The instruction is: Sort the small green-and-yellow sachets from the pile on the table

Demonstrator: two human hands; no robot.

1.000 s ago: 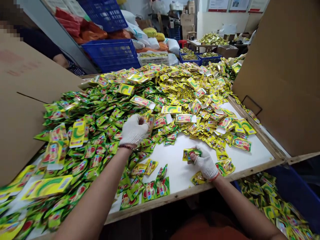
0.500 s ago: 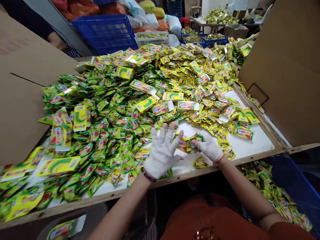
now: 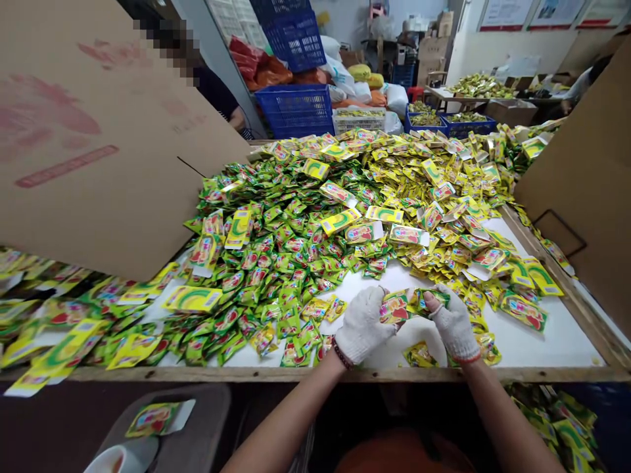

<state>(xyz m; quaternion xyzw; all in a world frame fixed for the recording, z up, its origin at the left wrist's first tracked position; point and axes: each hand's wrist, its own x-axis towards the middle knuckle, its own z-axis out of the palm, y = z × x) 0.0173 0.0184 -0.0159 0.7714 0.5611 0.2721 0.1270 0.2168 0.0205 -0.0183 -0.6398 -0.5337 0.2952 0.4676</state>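
Both my hands wear white fingerless gloves, close together over the near edge of the table. My left hand (image 3: 363, 322) is closed on a small printed box (image 3: 394, 307), yellow and green with red on its face. Fingers of my right hand (image 3: 454, 322) pinch green candy packets (image 3: 424, 300) right by the box's end; how many is unclear. Below the hands, a yellow packet (image 3: 420, 355) lies on the white tabletop (image 3: 357, 284). A heap of green packets (image 3: 276, 243) spreads to the left, and yellow packets (image 3: 419, 161) pile up behind and to the right.
Large cardboard cartons stand at left (image 3: 98, 144) and right (image 3: 582, 171). A wooden rim (image 3: 197, 374) edges the table. Below left, a stool (image 3: 207, 420) bears a cup (image 3: 121, 456) and a box. Blue crates (image 3: 296, 108) and sacks stand behind; a person's arm (image 3: 238, 119) shows beyond the left carton.
My left hand, spread open before, has closed on the small box. My right hand still pinches packets, now at the box's end. The view has swung left and up.
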